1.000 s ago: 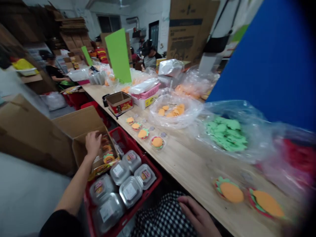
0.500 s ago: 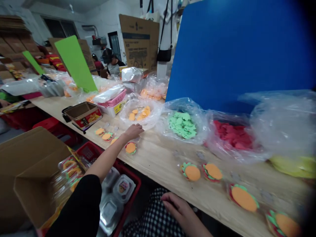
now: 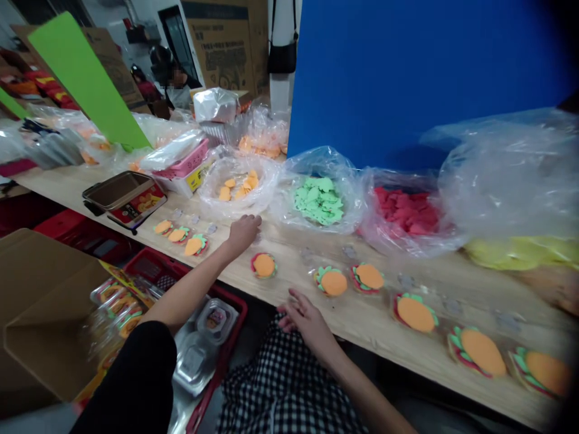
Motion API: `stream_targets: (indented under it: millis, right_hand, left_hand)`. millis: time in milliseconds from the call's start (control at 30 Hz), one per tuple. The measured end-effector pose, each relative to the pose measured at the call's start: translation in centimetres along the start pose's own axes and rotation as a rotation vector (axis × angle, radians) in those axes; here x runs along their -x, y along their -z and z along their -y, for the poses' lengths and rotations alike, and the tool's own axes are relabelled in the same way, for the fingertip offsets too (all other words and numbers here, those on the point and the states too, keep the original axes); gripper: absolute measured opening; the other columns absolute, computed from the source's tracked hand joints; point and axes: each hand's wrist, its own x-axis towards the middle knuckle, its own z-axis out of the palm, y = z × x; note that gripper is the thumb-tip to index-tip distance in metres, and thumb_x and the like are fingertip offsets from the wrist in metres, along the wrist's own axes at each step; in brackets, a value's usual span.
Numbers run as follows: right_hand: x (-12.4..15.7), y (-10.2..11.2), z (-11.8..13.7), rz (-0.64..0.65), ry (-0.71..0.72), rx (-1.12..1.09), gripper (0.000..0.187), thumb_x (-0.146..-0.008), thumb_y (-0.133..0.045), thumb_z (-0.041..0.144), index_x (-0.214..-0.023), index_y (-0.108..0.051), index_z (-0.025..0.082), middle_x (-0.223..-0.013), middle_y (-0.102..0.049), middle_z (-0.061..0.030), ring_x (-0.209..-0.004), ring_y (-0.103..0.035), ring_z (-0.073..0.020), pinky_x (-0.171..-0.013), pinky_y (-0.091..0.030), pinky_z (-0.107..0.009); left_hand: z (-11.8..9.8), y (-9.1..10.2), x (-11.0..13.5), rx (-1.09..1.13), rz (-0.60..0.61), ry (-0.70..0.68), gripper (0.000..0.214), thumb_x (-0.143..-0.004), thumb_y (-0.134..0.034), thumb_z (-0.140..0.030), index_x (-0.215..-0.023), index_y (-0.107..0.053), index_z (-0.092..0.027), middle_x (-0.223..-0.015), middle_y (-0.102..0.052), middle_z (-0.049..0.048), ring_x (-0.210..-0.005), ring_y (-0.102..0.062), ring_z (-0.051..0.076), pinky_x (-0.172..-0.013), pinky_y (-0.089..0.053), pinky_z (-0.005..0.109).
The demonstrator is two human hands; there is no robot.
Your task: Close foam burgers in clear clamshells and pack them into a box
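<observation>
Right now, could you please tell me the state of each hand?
Left hand: curled downward; whether its grip holds anything cannot be told.
Right hand: loosely open, with nothing visible in it.

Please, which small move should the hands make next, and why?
I would perhaps bring the right hand to the burger lying between the two hands. The left hand is close to its far side, though whether it grips anything is unclear. The right hand shows nothing held and is near the edge of the table, so it seems free to steady the burger.
</observation>
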Motion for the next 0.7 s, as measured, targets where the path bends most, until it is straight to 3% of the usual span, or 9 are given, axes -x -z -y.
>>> stream_targets:
  millis: [67, 167, 333, 500, 600, 700]
  right_hand:
    - [-0.6, -0.8, 0.6, -0.019, -0.032, -0.140, 0.076, -0.068, -0.059, 0.035, -0.129, -0.020, 0.012, -0.083, -0.061, -0.0062, -0.061, -0.060, -0.0144, -0.055, -0.047, -0.027]
    - [-0.9, -1.5, 1.5, -0.021, -0.019, -0.283, 0.074, -0.070, -0.059, 0.028, -0.130, -0.018, 0.011, -0.087, -0.061, -0.0075, -0.071, -0.062, -0.0154, -0.064, -0.048, -0.027]
    - [-1.1, -1.8, 2.1, -0.050, -0.008, -0.390, 0.069, -0.072, -0.055, 0.018, -0.129, -0.017, 0.013, -0.075, -0.062, -0.0022, -0.069, -0.062, -0.0148, -0.067, -0.049, -0.028]
    - [-1.3, -1.6, 1.8, -0.075, -0.007, -0.396, 0.062, -0.073, -0.052, 0.014, -0.127, -0.023, 0.014, -0.069, -0.060, 0.0000, -0.067, -0.062, -0.0146, -0.063, -0.050, -0.027]
    - [-1.4, -1.6, 1.6, -0.088, -0.023, -0.378, 0.061, -0.073, -0.051, 0.015, -0.128, -0.023, 0.015, -0.070, -0.059, 0.0004, -0.067, -0.061, -0.0144, -0.061, -0.051, -0.027]
    - [-1.6, -1.5, 1.5, -0.081, -0.023, -0.376, 0.059, -0.073, -0.051, 0.017, -0.126, -0.026, 0.016, -0.071, -0.059, 0.0005, -0.067, -0.060, -0.0138, -0.059, -0.050, -0.026]
  left_hand:
    - [-1.3, 0.1, 1.0, 0.000, -0.013, 0.031, 0.021, -0.081, -0.043, -0.022, -0.100, -0.049, -0.019, -0.098, -0.059, 0.0100, -0.096, -0.052, 0.024, -0.065, -0.038, 0.029]
    - [-2.7, 0.5, 2.2, 0.002, -0.010, 0.078, 0.023, -0.083, -0.038, -0.021, -0.103, -0.048, -0.017, -0.090, -0.062, 0.0111, -0.084, -0.058, 0.024, -0.062, -0.039, 0.030]
    - [-3.7, 3.1, 5.1, 0.071, 0.002, 0.051, 0.026, -0.085, -0.037, -0.030, -0.104, -0.050, -0.019, -0.086, -0.065, 0.0084, -0.076, -0.060, 0.021, -0.060, -0.038, 0.028]
    - [-3.7, 5.1, 7.5, 0.488, 0.071, -0.130, 0.037, -0.085, -0.032, -0.043, -0.085, -0.061, -0.020, -0.085, -0.065, 0.0042, -0.079, -0.058, 0.016, -0.066, -0.039, 0.025]
    - [-3.5, 4.0, 7.8, 0.828, 0.082, -0.141, 0.029, -0.082, -0.042, -0.037, -0.096, -0.059, -0.017, -0.093, -0.063, 0.0060, -0.087, -0.056, 0.016, -0.075, -0.041, 0.026]
    - [-3.4, 2.4, 7.9, 1.131, 0.169, -0.074, 0.040, -0.076, -0.053, -0.032, -0.113, -0.049, -0.016, -0.098, -0.060, 0.0084, -0.088, -0.055, 0.016, -0.077, -0.043, 0.029]
